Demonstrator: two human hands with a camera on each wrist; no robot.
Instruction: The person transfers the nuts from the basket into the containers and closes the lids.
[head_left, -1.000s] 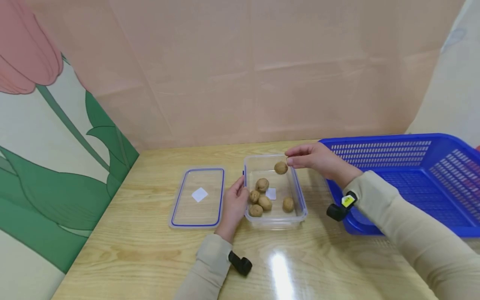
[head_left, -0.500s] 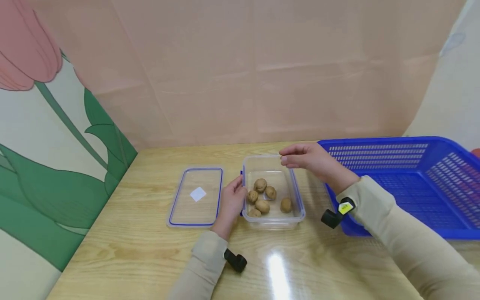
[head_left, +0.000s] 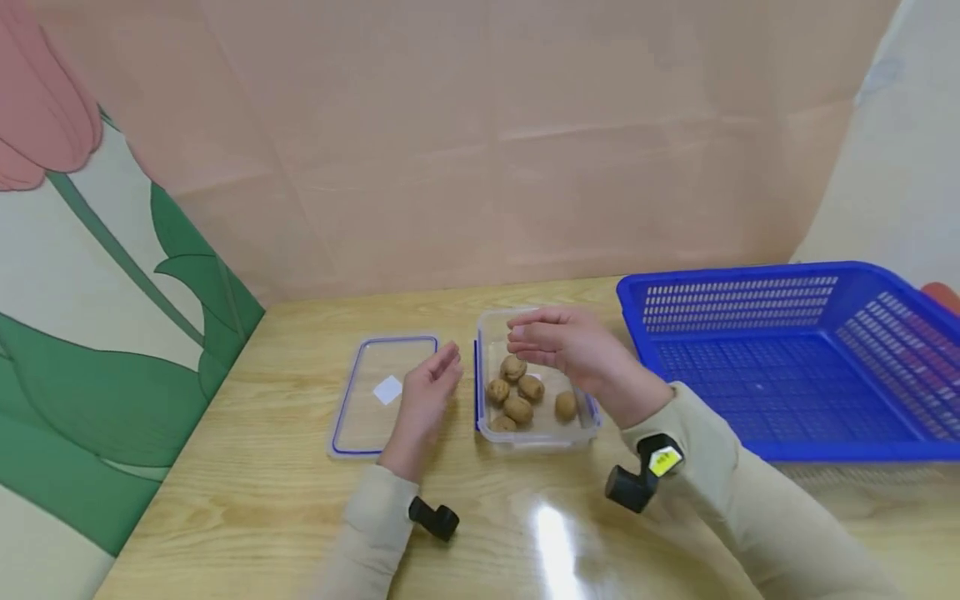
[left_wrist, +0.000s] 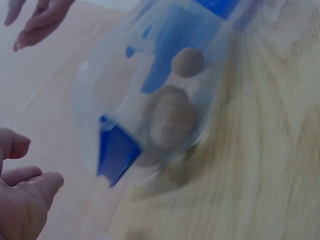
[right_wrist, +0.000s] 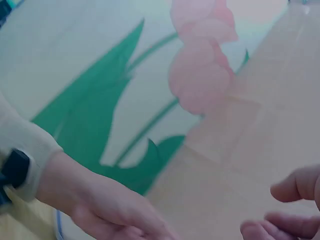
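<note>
Several walnuts (head_left: 518, 409) lie on the bottom of a clear plastic box (head_left: 540, 437), most of them toward its left side. Over the box's far part hovers my right hand (head_left: 573, 354), fingers loosely extended and nothing between them. My left hand (head_left: 427, 392) is in the air between the box and the lid, apart from both, with relaxed fingers. Flat on the table lies the clear lid (head_left: 352, 408) with a blue seal, partly covered by the left hand. In the left wrist view, the blurred box (left_wrist: 90, 100) shows a blue clip (left_wrist: 117, 152) hanging from its side.
A blue perforated basket (head_left: 750, 392) stands on the wooden table (head_left: 247, 467) at the right. Behind the table hangs a pinkish-beige cloth (head_left: 390, 150), and a tulip-patterned panel (head_left: 90, 333) rises at the left. A red object (head_left: 941, 297) shows past the basket.
My right hand let a walnut drop into the box, then moved left over it. My left hand has come off the box's side and shifted left toward the lid.
</note>
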